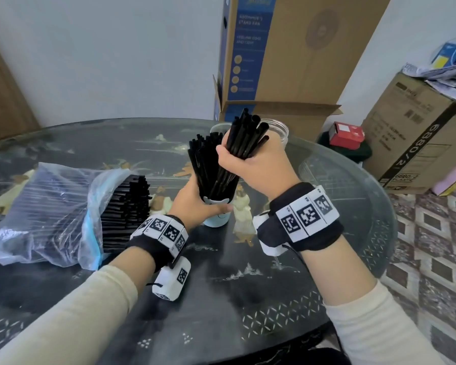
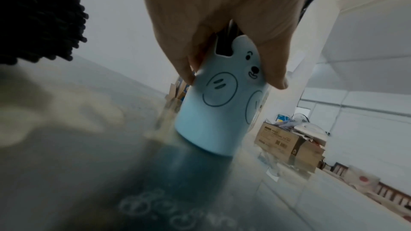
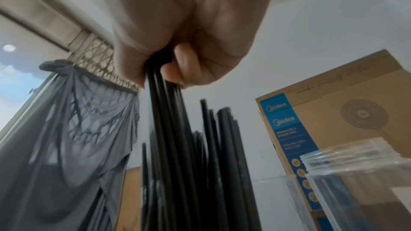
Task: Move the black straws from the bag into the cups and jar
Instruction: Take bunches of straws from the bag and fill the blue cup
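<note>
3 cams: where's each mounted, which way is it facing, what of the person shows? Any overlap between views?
Head: on the head, looking down at the table; both forearms and hands show.
Left wrist: low by the tabletop, looking along the left hand gripping the blue cup.
Right wrist: looking upward past the right hand gripping black straws.
Shared: clear jar, head and right wrist.

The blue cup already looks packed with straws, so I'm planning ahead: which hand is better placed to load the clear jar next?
Right, probably. The right hand already grips a bundle of black straws, and the clear jar stands just beyond it. The left hand holds the blue cup.
</note>
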`<action>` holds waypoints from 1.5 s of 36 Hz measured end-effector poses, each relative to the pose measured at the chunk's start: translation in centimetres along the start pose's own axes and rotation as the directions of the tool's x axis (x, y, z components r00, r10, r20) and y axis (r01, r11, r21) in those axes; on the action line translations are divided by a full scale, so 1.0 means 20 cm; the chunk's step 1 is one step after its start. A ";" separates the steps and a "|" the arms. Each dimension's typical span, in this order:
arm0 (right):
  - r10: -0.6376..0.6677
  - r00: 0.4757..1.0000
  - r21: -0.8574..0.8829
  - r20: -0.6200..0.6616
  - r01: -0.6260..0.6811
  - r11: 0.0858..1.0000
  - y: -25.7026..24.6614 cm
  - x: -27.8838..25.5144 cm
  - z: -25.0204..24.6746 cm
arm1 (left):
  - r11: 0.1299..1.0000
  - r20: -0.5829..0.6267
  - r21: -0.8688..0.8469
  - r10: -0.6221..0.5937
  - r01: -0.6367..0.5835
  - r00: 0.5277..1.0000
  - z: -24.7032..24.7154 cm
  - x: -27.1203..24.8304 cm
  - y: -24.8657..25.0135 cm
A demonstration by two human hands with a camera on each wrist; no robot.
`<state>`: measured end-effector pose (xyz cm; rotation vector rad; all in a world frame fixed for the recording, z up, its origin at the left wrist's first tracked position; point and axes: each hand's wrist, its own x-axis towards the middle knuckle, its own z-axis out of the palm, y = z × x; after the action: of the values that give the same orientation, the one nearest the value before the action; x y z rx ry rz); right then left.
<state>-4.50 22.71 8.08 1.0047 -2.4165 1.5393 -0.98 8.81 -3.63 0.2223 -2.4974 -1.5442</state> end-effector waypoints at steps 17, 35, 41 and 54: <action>-0.126 0.989 -0.131 -0.078 0.115 0.985 0.00 0.02 0.01 | 0.998 0.005 0.021 -0.054 0.053 0.999 -0.02 0.00 0.00; -0.027 0.999 -0.296 -0.041 0.013 0.955 -0.02 -0.04 0.08 | 0.998 0.030 -0.001 -0.063 0.063 0.998 -0.01 0.02 -0.01; -0.168 0.972 -0.293 -0.165 0.115 0.949 0.01 -0.06 0.09 | 0.999 0.031 -0.018 -0.047 0.048 0.998 -0.01 0.02 -0.01; -0.372 0.926 -0.413 -0.067 0.314 0.855 0.07 -0.06 0.11 | 0.999 0.035 -0.014 -0.031 0.031 0.999 -0.01 0.03 -0.04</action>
<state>-3.87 21.77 5.49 1.1124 -2.1680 0.9197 -1.47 8.15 -4.15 0.2348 -2.5194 -1.5914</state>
